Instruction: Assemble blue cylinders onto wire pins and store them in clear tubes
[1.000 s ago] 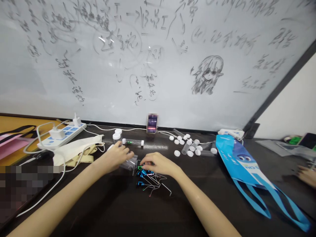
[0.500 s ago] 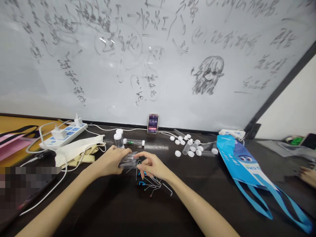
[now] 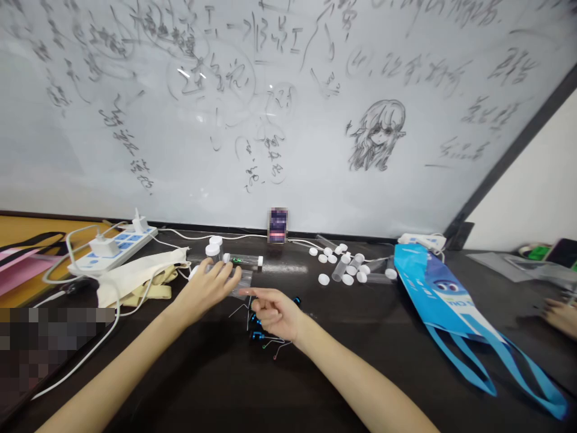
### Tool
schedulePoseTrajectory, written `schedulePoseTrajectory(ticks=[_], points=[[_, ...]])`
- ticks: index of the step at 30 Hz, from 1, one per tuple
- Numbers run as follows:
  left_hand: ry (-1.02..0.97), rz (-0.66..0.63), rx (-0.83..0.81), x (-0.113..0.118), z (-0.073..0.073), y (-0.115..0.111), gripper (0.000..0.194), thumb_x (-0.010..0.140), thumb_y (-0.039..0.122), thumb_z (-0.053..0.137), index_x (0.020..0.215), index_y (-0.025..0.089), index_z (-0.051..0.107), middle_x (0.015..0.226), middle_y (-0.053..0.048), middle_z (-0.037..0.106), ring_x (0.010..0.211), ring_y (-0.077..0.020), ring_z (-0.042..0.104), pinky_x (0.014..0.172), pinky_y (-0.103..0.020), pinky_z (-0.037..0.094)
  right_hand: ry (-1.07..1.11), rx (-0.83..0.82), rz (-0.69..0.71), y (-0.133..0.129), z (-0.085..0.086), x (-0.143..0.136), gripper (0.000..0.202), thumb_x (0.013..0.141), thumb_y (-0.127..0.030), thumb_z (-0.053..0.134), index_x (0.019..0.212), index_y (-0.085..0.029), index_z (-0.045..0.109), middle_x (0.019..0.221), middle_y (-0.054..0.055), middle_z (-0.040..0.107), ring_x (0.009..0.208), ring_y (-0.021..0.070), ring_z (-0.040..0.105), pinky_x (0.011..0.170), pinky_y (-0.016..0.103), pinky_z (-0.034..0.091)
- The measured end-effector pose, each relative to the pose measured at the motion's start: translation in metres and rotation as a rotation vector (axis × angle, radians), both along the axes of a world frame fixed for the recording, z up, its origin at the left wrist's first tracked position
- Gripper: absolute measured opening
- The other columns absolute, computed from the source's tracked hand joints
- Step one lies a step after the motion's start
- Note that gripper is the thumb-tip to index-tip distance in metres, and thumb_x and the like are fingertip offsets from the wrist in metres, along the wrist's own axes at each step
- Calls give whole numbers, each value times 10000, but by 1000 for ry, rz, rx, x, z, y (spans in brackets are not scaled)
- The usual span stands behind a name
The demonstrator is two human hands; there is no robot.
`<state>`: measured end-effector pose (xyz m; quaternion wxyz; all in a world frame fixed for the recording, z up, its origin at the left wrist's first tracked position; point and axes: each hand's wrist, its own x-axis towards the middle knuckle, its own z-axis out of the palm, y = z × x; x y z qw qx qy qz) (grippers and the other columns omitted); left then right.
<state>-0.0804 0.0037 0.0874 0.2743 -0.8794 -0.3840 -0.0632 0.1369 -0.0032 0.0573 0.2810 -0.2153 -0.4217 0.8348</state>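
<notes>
My left hand [image 3: 208,287] lies with its fingers spread over clear plastic tubes [image 3: 244,282], mostly hidden under it. A white cap [image 3: 193,272] shows beside its back edge. Close by on the right, my right hand [image 3: 277,314] points left, index finger stretched out to the tubes' near edge and its other fingers curled; I see nothing held in them. Below and behind this hand are thin bent wires [image 3: 276,347] with blue parts [image 3: 258,336], partly covered. Just beyond my left fingers lies a capped clear tube [image 3: 246,260] with something green inside, beside upright white-capped tubes [image 3: 213,250].
Loose white caps [image 3: 323,279] and clear tubes [image 3: 340,268] lie to the right. A blue bag [image 3: 419,288] is farther right; another person's hand [image 3: 561,316] is at the edge. A power strip [image 3: 121,245], cloth pouch [image 3: 139,273] and cables lie left. A phone [image 3: 278,225] stands against the whiteboard.
My left hand has loosened from its grip around the clear tubes, its fingers now spread over them. My right hand's index finger has straightened and the others have curled in.
</notes>
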Motion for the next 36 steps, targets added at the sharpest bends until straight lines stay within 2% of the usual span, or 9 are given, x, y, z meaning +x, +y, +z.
schedulePoseTrajectory(ticks=[5,8,12,15,18,23,27,31,36], points=[[26,-7,35,5,-5,-7,452,904,4,361,1297,187,492,1210,-184,609,1104,-339,562,939,-516,365,-35,18,76,-9,1,-7,455,920,-267,575,1360,-239,463,731,40,725,311,13,276,325,141,111],[33,-26,18,9,-4,-8,469,866,8,418,1296,183,485,1190,-170,618,1083,-330,568,930,-511,369,-134,168,133,-10,1,-5,587,914,-245,610,1445,-256,360,705,39,742,296,33,361,307,142,157],[46,-73,-30,7,-1,-5,509,766,42,534,1260,162,505,1084,-119,656,969,-287,604,870,-464,409,-216,314,117,-6,1,1,621,872,-184,677,1427,-247,404,650,-13,715,332,46,447,328,130,254],[31,-56,-23,5,0,-4,498,755,33,539,1241,143,518,1064,-122,659,949,-281,616,844,-457,418,-84,143,126,-5,0,1,474,905,-241,636,1352,-212,483,661,-19,676,309,9,317,313,125,177],[25,-39,16,6,-1,-8,468,813,20,491,1267,134,510,1114,-149,649,1002,-301,606,871,-484,407,-16,60,96,-10,-4,-5,281,995,-317,437,1246,-236,533,652,-67,581,313,-2,122,311,120,123],[22,-39,69,9,-6,-14,435,902,39,406,1308,161,499,1227,-164,620,1096,-310,567,921,-503,389,-24,42,5,-21,-7,-15,262,1019,-290,318,1081,-221,563,593,-91,451,337,15,62,324,120,119],[14,-9,86,-6,-4,-6,452,889,16,398,1301,159,515,1251,-180,610,1082,-325,570,909,-537,391,-120,103,-109,-19,-2,-14,245,983,-369,432,1095,-200,570,637,-59,543,350,8,176,351,123,156],[46,2,56,-23,2,1,502,813,-37,451,1256,174,556,1120,-156,663,980,-314,610,873,-514,420,-292,239,-260,0,-1,-2,319,912,-462,556,893,-146,594,595,-11,635,337,17,303,342,145,152],[64,-18,-8,-23,5,3,476,776,-60,510,1144,217,627,980,-111,699,870,-292,644,894,-497,415,-556,464,-278,24,-6,17,305,913,-367,601,737,-119,622,554,-13,642,379,52,469,356,150,273]])
